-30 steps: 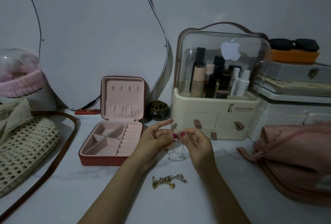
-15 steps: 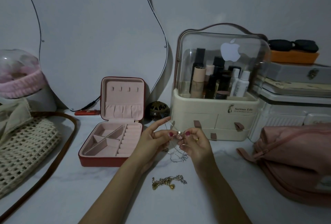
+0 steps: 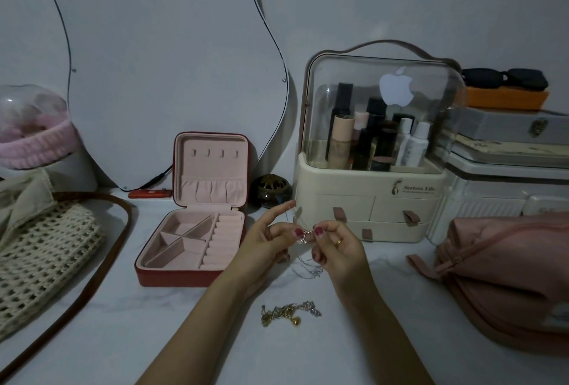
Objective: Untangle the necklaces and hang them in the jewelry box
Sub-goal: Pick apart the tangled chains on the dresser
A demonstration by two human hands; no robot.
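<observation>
Left hand [image 3: 264,246] and right hand [image 3: 337,246] each pinch the silver necklace [image 3: 306,266] mid-worktop, beside the open jewelry box [image 3: 192,249]. I judge pulling apart could tighten its knot. Gold tangle [image 3: 289,313] lies untouched near the front edge.

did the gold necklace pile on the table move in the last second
No. The gold necklace pile lies at the same spot on the table, in front of the jewelry box, apart from both hands.

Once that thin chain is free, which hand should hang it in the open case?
Probably the left hand: it is nearer the jewelry box and its lid hooks. The right hand would have to cross over. Both pinch the silver necklace.
</observation>
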